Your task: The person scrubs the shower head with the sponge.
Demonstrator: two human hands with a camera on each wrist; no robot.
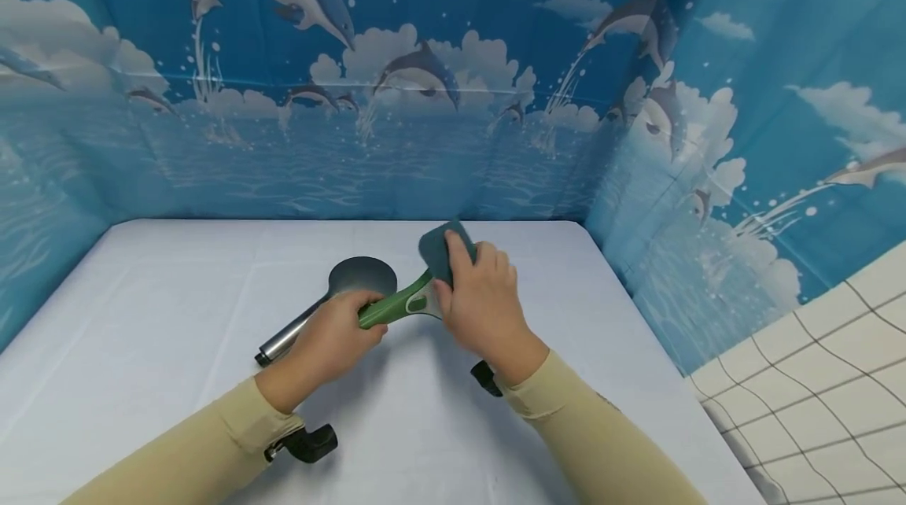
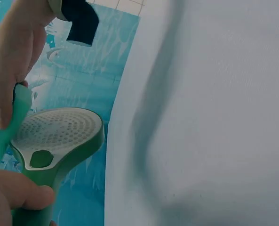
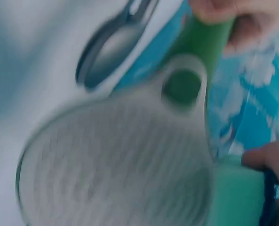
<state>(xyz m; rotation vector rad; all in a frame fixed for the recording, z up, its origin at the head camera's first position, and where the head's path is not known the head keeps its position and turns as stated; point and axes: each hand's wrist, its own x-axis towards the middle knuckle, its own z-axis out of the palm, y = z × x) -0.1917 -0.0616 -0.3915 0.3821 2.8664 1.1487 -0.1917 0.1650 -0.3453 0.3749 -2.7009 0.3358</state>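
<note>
My left hand grips the green handle of a handheld shower head, with fingers curled round it. Its pale face, dotted with small nozzles, shows in both wrist views. My right hand holds a sponge between thumb and fingers at the head end. That sponge is light green on one side and dark blue on the other. In the left wrist view it lies along the rim of the shower head; how firmly it presses, I cannot tell. The right wrist view is blurred.
A second shower head, dark with a silvery handle, lies on the white-covered table behind my left hand. Dolphin-printed blue curtains stand along the back and sides. White grid-lined tiles show at the right. Black camera mounts sit at my wrists.
</note>
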